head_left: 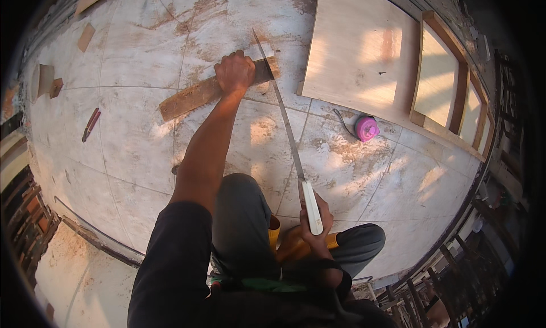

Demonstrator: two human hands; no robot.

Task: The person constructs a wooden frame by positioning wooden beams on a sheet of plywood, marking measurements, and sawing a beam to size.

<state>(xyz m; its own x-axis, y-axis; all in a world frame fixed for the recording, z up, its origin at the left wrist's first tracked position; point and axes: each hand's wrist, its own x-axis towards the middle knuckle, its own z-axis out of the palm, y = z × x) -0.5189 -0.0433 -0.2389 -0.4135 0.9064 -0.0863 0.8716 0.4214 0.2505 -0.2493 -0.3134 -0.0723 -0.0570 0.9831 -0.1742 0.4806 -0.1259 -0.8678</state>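
My left hand (235, 72) is closed over a short wooden plank (190, 100) on the tiled floor, pressing it near its right end. My right hand (318, 217) grips the white handle of a handsaw (288, 126), close to my knees. The long, thin blade runs away from me and crosses the plank's right end, its tip beyond the far edge. Whether the teeth have cut into the wood cannot be made out. Some of the plank lies hidden under my left hand and forearm.
A pink tape measure (367, 128) lies right of the saw. Beyond it rests a large plywood panel (358, 49) with a wooden frame (418, 95) and a screw (382, 73). Pliers-like red-handled tool (91, 124) and wood offcuts (86, 37) lie left. Sawdust marks the tiles.
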